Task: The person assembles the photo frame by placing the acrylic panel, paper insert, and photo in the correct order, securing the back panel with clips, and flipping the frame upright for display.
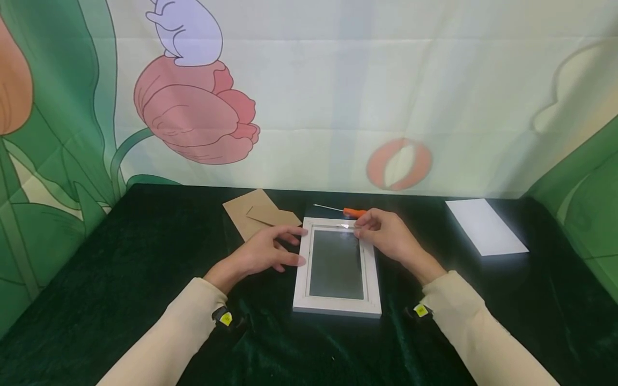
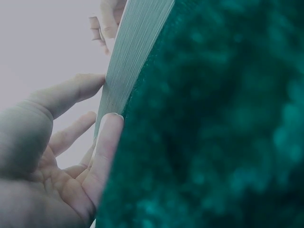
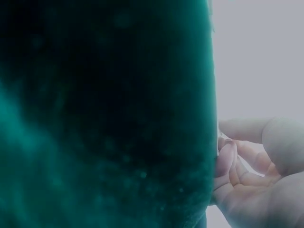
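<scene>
A white picture frame [image 1: 301,287] lies on the dark green cloth, with the cloth's dark tone showing through its opening. My left hand [image 1: 263,251] rests at the frame's left side; its thumb and fingertips touch the edge, as the left wrist view shows up close. At the top right corner, my right hand [image 1: 388,236] pinches the edge of a clear sheet [image 1: 345,227] between thumb and forefinger. Glare marks the sheet's top end; its other edges are hard to make out. In the right wrist view the fingers are bent together, and what they hold is hidden.
An orange-handled screwdriver [image 1: 354,213] lies just beyond the frame. Brown backing board [image 1: 248,212] with a folded-out stand sits at the back left. A white sheet [image 1: 486,227] lies at the right. A printed curtain [image 1: 309,96] hangs behind the table.
</scene>
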Motion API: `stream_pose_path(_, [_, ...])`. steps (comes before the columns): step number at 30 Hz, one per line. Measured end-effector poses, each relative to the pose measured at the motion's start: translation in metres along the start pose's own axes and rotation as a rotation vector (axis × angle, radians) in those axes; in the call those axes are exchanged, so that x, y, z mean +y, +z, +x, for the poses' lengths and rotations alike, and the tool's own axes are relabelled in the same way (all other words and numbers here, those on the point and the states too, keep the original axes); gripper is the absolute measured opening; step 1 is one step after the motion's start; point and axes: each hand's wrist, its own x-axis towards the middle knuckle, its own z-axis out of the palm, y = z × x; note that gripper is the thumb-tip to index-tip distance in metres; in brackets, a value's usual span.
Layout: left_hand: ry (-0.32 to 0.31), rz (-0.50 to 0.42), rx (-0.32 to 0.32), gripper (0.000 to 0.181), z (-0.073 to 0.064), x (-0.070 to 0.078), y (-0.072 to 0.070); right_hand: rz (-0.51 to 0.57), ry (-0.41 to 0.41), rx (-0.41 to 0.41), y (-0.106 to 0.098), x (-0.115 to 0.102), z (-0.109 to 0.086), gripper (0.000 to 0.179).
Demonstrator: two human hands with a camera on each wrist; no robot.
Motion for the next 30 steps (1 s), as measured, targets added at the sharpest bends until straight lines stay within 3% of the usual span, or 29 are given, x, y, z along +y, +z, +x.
stream_pose_path(18, [-0.012,-0.01,-0.01,0.065,0.0001,0.0041,-0.0024,-0.021,0.05,0.005,0.0002,-0.0047,0.0021,0.031])
stream_pose_path(30, [-0.007,-0.013,-0.01,0.065,-0.0005,0.0039,-0.0024,-0.024,0.029,0.02,-0.0005,-0.0038,0.0017,0.028])
